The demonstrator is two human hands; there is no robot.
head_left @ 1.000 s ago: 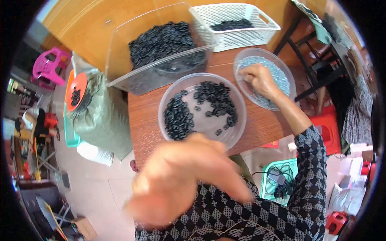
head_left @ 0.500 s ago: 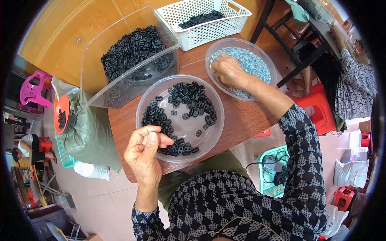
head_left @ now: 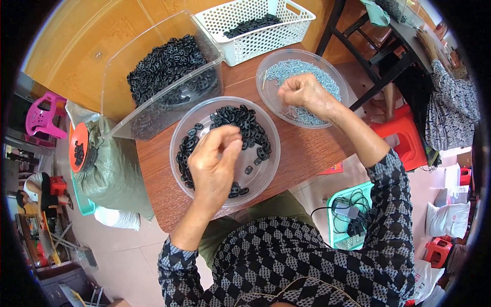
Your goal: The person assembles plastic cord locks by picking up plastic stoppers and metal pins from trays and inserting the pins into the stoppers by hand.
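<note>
My left hand (head_left: pixel 210 162) hovers over a round clear tub (head_left: pixel 276 166) of small black oval pieces with holes (head_left: pixel 254 134). Its fingers curl toward the thumb, and anything between them is hidden. Above the near left part of a second round clear tub (head_left: pixel 262 97) is my right hand (head_left: pixel 308 96), fingers closed together; what they hold, if anything, cannot be made out. Small silvery-blue screws (head_left: pixel 325 83) fill much of that tub. A thin yellowish stick (head_left: pixel 264 80) rests at its left side.
Behind stand a clear rectangular bin (head_left: pixel 223 54) heaped with black pieces and a white perforated basket (head_left: pixel 271 45). The brown table (head_left: pixel 307 156) carries them. A stuffed sack (head_left: pixel 115 176) leans at left; a red stool (head_left: pixel 409 138) and a green basket (head_left: pixel 333 236) are at right.
My left hand has moved up and right over the tub of black pieces, its fingers curled. My right hand has lifted from the screws and shifted slightly right.
</note>
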